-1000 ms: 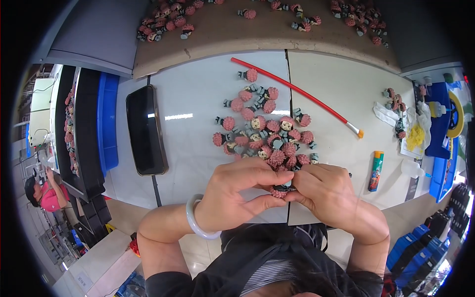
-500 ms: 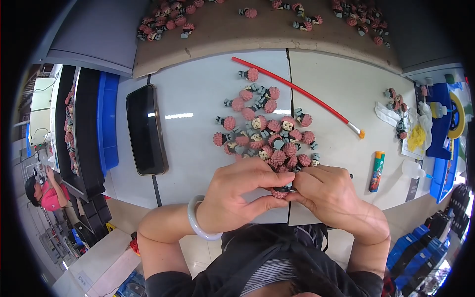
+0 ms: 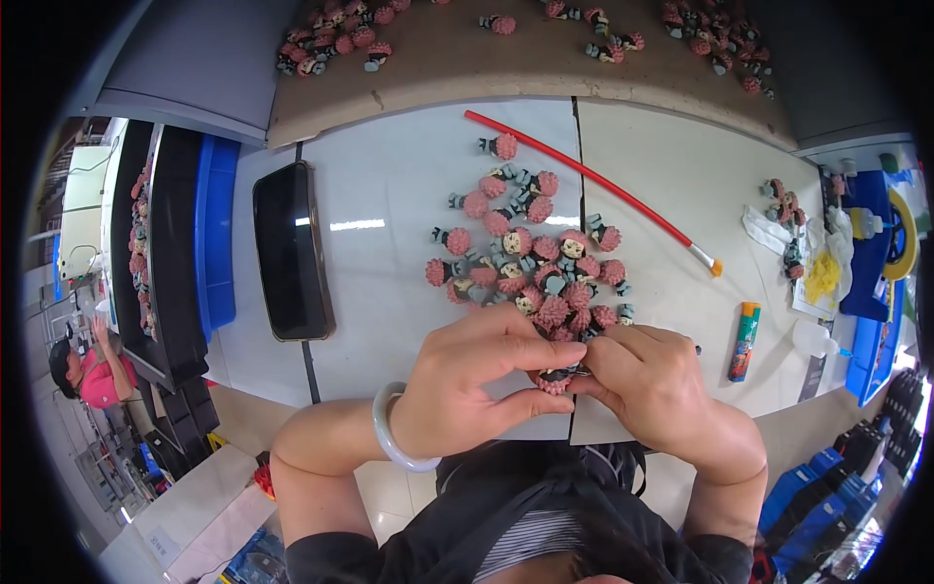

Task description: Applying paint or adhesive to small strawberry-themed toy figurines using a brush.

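Note:
My left hand (image 3: 477, 375), with a pale bangle at the wrist, pinches a small figurine (image 3: 555, 384) with pink bumpy hair and a dark body between thumb and fingers. Fingertips cover much of it. Pressed close on the other side is my right hand (image 3: 647, 375), its fingers curled round a thin tool. Only a bit of the tool shows at the figurine, plus a dark end (image 3: 698, 349) beyond the knuckles; its kind is hidden. Just past both hands lies a loose pile of similar figurines (image 3: 552, 311), with pink hair and grey-blue legs.
A phone (image 3: 292, 253) lies left of the pile. To the right are a red-handled brush (image 3: 603, 185), a lighter (image 3: 744, 341) and a white bottle (image 3: 812, 339). More figurines rest on a brown shelf (image 3: 438, 88) at the back. A blue bin (image 3: 216, 234) and a person (image 3: 102, 380) are at left.
The whole view has shifted slightly. Both hands keep their hold, and the figurine seems turned a little between the fingers, showing more of its dark body.

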Tool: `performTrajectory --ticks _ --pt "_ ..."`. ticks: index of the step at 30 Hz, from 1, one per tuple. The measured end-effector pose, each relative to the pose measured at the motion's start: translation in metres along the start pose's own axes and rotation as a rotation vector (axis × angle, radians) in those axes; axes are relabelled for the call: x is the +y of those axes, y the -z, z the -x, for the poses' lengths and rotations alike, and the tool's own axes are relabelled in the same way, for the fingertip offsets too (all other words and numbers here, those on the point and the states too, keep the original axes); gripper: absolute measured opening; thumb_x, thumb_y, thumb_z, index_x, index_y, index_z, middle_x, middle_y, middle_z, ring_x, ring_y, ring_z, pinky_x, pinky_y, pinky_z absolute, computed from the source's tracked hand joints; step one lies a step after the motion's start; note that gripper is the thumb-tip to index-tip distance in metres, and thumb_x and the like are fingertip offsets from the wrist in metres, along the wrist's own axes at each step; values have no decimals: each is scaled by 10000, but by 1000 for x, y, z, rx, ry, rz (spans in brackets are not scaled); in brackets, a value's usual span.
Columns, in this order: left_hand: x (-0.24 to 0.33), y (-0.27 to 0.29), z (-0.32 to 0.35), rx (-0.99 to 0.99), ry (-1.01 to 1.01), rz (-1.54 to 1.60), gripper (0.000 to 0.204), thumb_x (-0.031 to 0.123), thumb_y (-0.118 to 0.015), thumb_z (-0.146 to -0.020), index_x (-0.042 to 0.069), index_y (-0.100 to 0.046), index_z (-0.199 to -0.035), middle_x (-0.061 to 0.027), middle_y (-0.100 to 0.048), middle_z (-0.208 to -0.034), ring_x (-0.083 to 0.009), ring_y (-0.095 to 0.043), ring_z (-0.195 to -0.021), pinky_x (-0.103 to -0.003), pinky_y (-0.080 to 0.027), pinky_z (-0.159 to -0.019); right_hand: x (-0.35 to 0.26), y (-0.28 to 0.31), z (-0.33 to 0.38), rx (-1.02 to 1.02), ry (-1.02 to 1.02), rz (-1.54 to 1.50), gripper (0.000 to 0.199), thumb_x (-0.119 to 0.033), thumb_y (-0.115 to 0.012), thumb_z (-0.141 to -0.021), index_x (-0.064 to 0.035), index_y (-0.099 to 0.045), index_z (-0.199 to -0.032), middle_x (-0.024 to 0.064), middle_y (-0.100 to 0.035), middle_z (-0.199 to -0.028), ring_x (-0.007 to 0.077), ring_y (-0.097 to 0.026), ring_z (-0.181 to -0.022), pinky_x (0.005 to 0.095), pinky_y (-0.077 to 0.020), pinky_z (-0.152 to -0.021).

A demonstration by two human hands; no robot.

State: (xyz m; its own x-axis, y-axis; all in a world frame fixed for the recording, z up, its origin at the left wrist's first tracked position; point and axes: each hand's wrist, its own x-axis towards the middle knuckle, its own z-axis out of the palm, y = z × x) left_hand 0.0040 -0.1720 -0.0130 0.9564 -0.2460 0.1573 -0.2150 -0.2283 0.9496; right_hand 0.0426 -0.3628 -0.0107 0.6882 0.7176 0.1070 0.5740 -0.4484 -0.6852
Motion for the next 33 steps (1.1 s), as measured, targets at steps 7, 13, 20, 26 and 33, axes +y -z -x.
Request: performTrajectory --ticks 7,13,20,26,33 --pt "0 0 0 -11 -9 17 437 85 -820 -555 23 -659 -957 -47 -554 -741 -116 -508 -620 -217 -411 -538 0 2 0 -33 13 -32 250 -170 -700 -650 -52 -482 -685 67 -458 -602 257 -492 -517 347 -388 -445" --pt "-3 0 2 -31 35 120 418 44 -816 -559 4 -648 -941 -62 -570 -767 -120 -524 -655 -222 -427 -586 4 2 1 -26 52 -54 265 -224 -699 -655 -54 -498 -686 64 -470 -604 252 -500 -516 341 -393 -445" --pt "1 -1 2 -34 116 279 419 -42 -783 -577 -8 -619 -960 -91 -583 -852 -140 -557 -738 -245 -480 -647 6 4 2 30 39 28 314 -321 -694 -630 -67 -521 -688 46 -473 -589 240 -501 -500 329 -391 -441" --pt "2 0 3 -66 192 358 419 -79 -750 -605 -18 -593 -989 -106 -565 -905 -154 -578 -789 -275 -524 -727 6 3 1 30 56 36 336 -364 -668 -654 -72 -502 -667 45 -451 -577 238 -482 -489 336 -373 -431" --pt "3 1 2 -88 279 460 409 -101 -722 -630 -3 -580 -1001 -112 -557 -932 -173 -591 -847 -307 -532 -761 7 1 -1 64 63 17 360 -393 -648 -673 -75 -480 -648 48 -420 -564 241 -458 -474 340 -357 -420"
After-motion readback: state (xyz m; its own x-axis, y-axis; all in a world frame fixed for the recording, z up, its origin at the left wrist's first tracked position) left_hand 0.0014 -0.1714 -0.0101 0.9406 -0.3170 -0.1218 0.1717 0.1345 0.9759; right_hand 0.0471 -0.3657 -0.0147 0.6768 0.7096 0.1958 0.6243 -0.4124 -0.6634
